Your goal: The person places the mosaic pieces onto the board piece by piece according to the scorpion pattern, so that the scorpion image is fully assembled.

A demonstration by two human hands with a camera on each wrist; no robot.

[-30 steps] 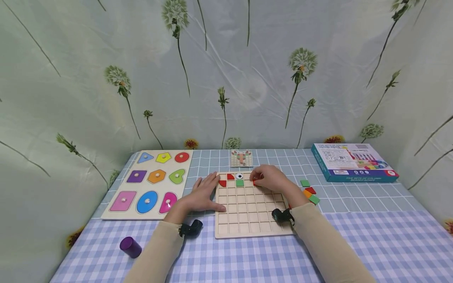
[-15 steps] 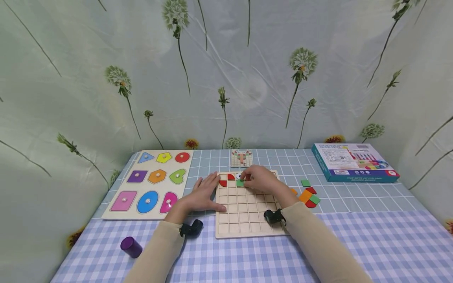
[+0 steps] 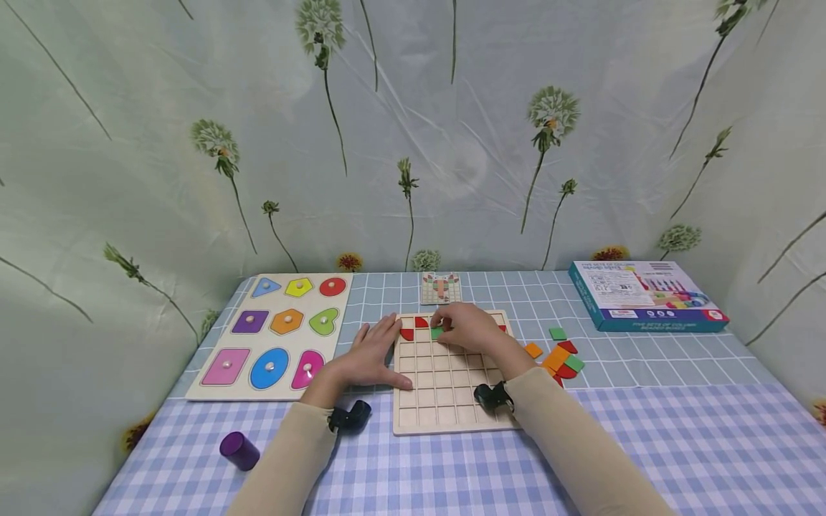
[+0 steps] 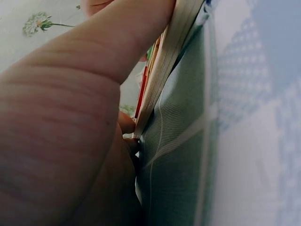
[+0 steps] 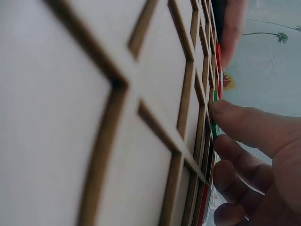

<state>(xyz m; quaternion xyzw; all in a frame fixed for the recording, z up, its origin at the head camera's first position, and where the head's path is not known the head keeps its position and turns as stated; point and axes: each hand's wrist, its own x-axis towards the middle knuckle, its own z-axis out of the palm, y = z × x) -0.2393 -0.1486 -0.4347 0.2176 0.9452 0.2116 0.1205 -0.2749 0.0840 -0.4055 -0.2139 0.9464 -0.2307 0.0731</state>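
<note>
On the table lies a square wooden grid board [image 3: 445, 390]. My left hand [image 3: 364, 358] rests along its left edge, fingers spread, thumb on the near part of the edge. Two red quarter-round tiles [image 3: 407, 335] sit in the board's far left cells. Beside them is a green square tile [image 3: 437, 333], which my right hand [image 3: 467, 330] pinches between thumb and index finger; the right wrist view shows the thumb tip over the green tile [image 5: 215, 127]. The right hand hides the cells behind it. Another red tile [image 3: 502, 328] shows on the board's far right side.
Loose orange, red and green tiles [image 3: 556, 358] lie right of the board. Behind it is a pattern card [image 3: 442, 288]. A shape puzzle board [image 3: 271, 337] lies left, a purple cylinder [image 3: 239, 451] near front left, and a boxed set [image 3: 645, 296] at back right.
My right hand has moved left from a red tile to the green square tile, now covering the round eye tile behind it. The left hand stays in place.
</note>
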